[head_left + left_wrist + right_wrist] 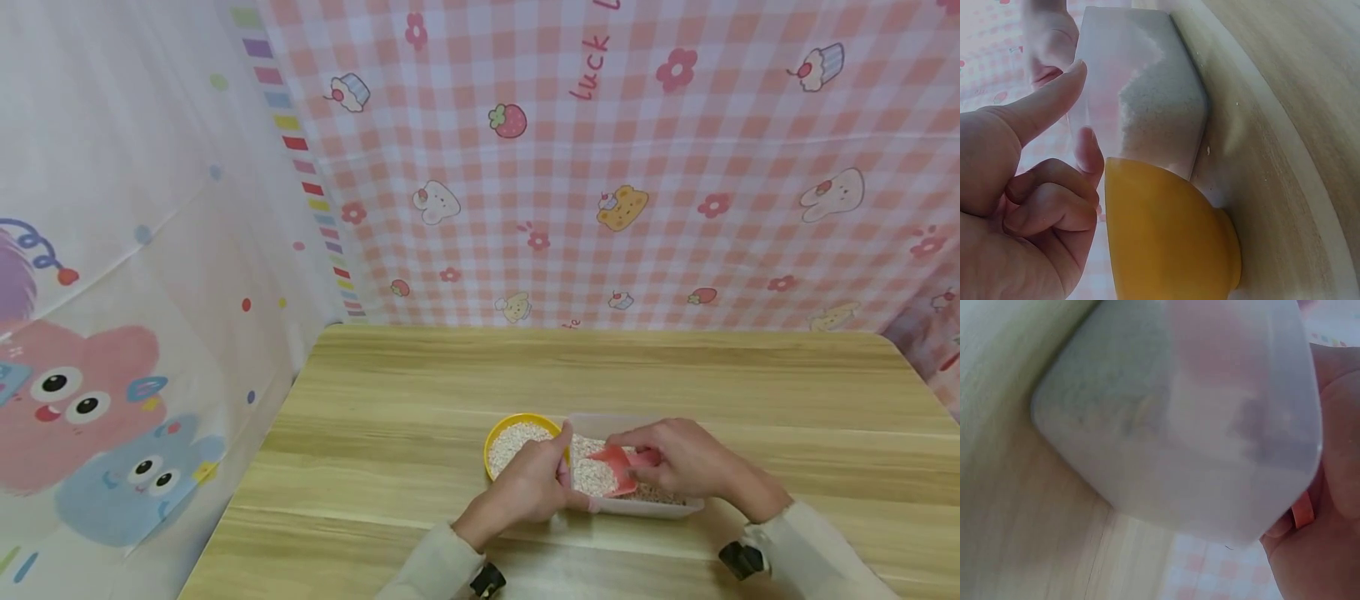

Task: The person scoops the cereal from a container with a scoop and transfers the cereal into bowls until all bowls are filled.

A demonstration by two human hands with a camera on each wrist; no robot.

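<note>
In the head view my right hand point(678, 454) grips the handle of a red scoop point(622, 468), which lies inside a clear plastic container point(652, 507) with pale, oat-like flakes in its mouth. A bit of the red handle point(1302, 510) shows in the right wrist view. At the container's left end, my left hand point(532, 483) holds the rim, thumb along the near side and index finger stretched away; its other fingers are curled. A yellow bowl point(1160, 231) of similar pale flakes stands left of the container, close by the left hand and partly hidden by it.
The wooden table point(390, 375) runs back to a pink checked cloth point(465, 167). A white cartoon-print cloth point(187, 275) hangs on the left. Several stray flakes point(1208, 150) lie on the table near the container.
</note>
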